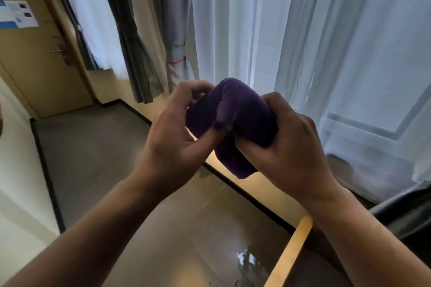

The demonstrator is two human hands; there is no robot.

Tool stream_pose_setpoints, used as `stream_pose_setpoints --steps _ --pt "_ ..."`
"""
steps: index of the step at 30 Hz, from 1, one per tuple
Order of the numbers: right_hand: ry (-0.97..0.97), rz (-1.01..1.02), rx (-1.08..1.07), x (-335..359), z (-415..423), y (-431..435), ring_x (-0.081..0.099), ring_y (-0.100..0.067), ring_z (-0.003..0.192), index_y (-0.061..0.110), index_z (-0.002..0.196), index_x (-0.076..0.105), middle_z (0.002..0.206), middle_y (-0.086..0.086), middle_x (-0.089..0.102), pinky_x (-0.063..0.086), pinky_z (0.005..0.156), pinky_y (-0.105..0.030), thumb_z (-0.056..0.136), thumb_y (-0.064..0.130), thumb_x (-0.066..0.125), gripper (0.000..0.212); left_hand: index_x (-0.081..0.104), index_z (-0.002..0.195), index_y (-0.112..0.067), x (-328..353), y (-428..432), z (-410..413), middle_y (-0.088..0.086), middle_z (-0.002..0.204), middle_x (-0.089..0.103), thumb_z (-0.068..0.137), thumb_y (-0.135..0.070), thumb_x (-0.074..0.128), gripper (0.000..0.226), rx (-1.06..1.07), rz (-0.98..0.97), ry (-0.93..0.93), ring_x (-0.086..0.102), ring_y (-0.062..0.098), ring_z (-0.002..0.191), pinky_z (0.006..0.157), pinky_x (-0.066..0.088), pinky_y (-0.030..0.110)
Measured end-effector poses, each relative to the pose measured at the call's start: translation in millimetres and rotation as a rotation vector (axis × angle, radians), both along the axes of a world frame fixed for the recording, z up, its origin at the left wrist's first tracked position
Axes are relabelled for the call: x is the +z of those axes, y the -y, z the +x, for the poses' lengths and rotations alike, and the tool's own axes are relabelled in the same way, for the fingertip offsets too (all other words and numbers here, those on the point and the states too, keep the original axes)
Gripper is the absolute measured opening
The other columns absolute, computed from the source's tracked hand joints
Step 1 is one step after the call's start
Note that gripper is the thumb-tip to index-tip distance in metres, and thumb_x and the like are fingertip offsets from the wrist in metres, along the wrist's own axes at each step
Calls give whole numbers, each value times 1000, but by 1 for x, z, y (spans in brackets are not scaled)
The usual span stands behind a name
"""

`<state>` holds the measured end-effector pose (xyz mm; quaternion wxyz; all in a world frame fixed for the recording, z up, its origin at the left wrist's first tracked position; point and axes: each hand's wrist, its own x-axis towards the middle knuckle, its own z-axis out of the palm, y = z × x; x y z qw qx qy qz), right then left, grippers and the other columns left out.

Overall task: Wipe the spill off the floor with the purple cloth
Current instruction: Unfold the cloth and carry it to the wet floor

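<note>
The purple cloth (235,114) is bunched up in mid-air at the centre of the head view, well above the floor. My left hand (177,137) pinches its left side with thumb and fingers. Its right side is gripped by my right hand (286,154), with one end of the cloth hanging below. The spill (247,265) shows as a shiny wet patch on the grey tiled floor near the bottom edge, below my right forearm.
White sheer curtains (326,53) hang across the right and back, with grey drapes (140,58) to their left. A wooden door (35,72) stands at far left. A wooden furniture edge (291,251) runs beside the spill, and a dark seat (410,212) sits at right.
</note>
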<state>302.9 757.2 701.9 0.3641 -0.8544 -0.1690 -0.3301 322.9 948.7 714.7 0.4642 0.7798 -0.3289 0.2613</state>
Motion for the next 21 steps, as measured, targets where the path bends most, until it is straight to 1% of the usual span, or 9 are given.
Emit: stream_pose_setpoints --steps 2,4,6,8,11,13,15,17,21 --pt "-17 24 -58 -4 23 -11 64 -8 65 30 104 53 75 14 63 58 61 -33 80 45 74 36 51 125 -17 -8 -16 35 -5 112 63 82 -35 75 53 -84 -18 -68 65 14 101 81 58 27" --pt "-15 52 -129 -11 46 -26 65 -10 66 30 104 54 75 11 64 58 61 -39 79 44 75 35 50 128 -18 -18 -33 73 -5 112 65 81 -37 76 56 -165 -14 -135 67 18 104 88 59 37" --pt "-29 73 -194 -19 66 -43 65 -11 66 31 103 55 75 10 65 58 60 -41 79 43 74 33 51 128 -20 -28 -47 108 -4 108 66 82 -33 75 53 -249 -16 -176 67 23 102 89 58 46" --pt "-42 88 -258 -27 83 -57 65 -12 66 30 103 55 75 10 64 57 60 -41 79 43 74 34 51 127 -21 -35 -54 140 -3 108 66 83 -27 75 51 -331 -27 -211 68 25 102 89 57 48" --pt "-45 104 -335 -37 103 -67 64 -9 66 30 102 56 73 13 63 55 58 -37 80 45 74 32 50 130 -21 -49 -58 187 -1 113 66 82 -18 75 54 -431 -39 -308 66 27 105 89 57 45" --pt "-63 109 -389 -42 115 -68 64 -6 68 32 101 56 74 17 62 55 58 -31 79 47 73 32 50 131 -24 -62 -57 215 1 115 66 82 -21 71 53 -472 -38 -376 65 26 102 86 56 41" --pt "-82 116 -426 -47 128 -64 65 -5 72 32 102 57 76 19 62 54 58 -23 78 47 75 34 53 127 -31 -77 -52 238 -1 108 67 82 -26 69 48 -512 -34 -415 66 24 95 83 55 39" --pt "-104 123 -448 -56 143 -59 65 -6 74 30 103 58 77 19 62 53 59 -21 78 44 77 35 56 125 -31 -91 -43 258 0 107 68 84 -27 69 44 -556 -20 -443 67 26 94 82 57 46" --pt "-122 161 -452 -79 175 -44 65 -8 72 29 103 58 77 18 63 52 57 -21 78 42 77 34 56 126 -22 -116 -16 293 8 113 68 86 -29 71 42 -617 -50 -507 68 35 102 86 54 62"
